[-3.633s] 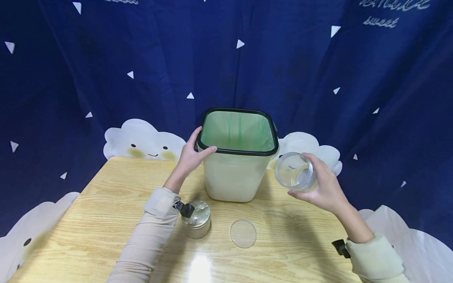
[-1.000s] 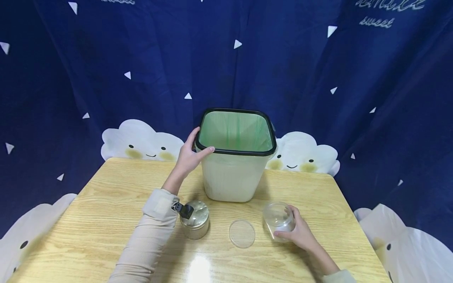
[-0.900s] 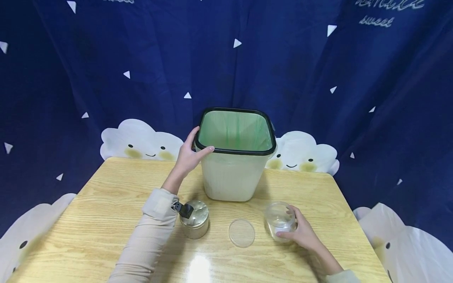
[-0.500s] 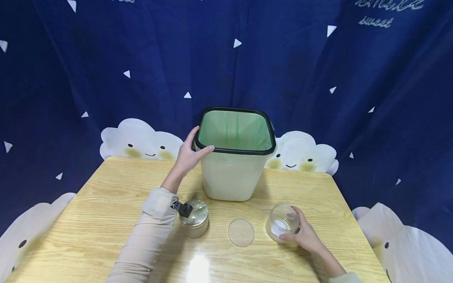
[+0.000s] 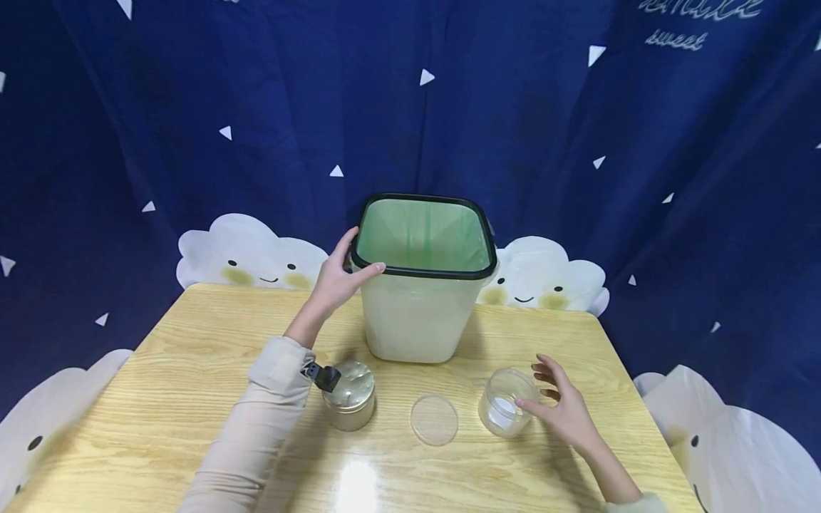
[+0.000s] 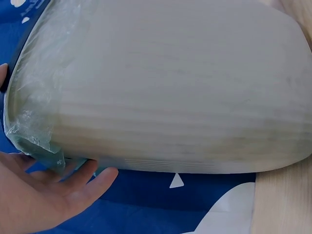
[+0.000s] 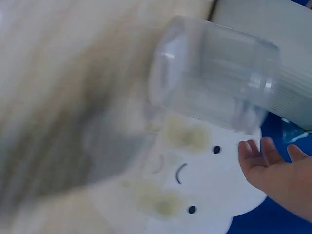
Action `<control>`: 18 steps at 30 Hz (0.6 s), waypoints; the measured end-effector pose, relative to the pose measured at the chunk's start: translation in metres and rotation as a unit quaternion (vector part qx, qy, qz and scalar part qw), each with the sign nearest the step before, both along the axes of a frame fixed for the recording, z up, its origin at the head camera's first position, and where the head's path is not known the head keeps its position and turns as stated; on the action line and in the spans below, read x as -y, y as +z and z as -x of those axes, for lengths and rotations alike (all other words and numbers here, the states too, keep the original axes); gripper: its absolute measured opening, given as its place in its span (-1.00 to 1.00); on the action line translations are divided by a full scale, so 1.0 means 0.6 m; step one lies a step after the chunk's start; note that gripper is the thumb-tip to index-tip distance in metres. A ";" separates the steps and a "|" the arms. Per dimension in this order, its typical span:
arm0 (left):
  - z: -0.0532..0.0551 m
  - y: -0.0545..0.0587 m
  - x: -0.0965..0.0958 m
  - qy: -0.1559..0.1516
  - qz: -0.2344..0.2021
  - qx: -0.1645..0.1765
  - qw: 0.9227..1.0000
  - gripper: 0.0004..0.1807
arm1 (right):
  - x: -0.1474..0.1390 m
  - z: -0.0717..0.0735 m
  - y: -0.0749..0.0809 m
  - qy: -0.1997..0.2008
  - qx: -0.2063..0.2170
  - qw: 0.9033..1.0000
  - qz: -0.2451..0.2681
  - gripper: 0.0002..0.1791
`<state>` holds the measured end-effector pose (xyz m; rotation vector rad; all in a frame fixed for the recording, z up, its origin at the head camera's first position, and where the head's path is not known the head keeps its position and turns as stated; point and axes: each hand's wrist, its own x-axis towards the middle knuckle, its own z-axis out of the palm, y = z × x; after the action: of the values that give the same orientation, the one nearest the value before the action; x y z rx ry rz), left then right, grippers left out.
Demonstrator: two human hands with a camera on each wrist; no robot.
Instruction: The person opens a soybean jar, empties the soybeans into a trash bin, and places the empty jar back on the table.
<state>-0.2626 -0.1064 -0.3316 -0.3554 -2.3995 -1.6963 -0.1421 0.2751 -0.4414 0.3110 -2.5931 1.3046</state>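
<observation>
A white trash bin with a black rim and a pale green liner stands upright at the back of the table. My left hand holds its left corner, thumb over the front rim and fingers along the side; in the left wrist view the fingers lie against the liner's edge. A clear plastic jar stands upright without a lid on the table; a whitish patch shows at its bottom. Just right of it, my right hand has its fingers spread, apart from the jar in the right wrist view.
A clear round lid lies flat left of the jar. Farther left, a metal tin with its lid on stands beneath my left wrist. The wooden table ends before a dark blue curtain with white clouds.
My right hand carried the jar from beside the bin down to the table, set it upright, then let go and drew back to the right. My left hand kept its hold on the bin.
</observation>
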 end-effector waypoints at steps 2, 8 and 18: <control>0.000 0.003 0.002 -0.002 0.007 0.004 1.000 -0.09 | 0.004 -0.001 0.013 -0.008 -0.019 1.000 0.012 -0.20; -0.008 0.008 0.014 -0.011 0.043 0.013 0.999 -0.04 | 0.018 -0.001 0.036 0.001 -0.062 0.997 0.056 -0.28; -0.041 -0.003 0.031 -0.013 0.050 0.001 0.999 -0.16 | 0.049 -0.001 0.045 0.047 -0.082 0.992 0.080 -0.35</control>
<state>-0.2380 -0.1248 -0.3333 -0.4018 -2.4983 -1.5925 -0.1415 0.2456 -0.4141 0.4955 -2.3472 1.4439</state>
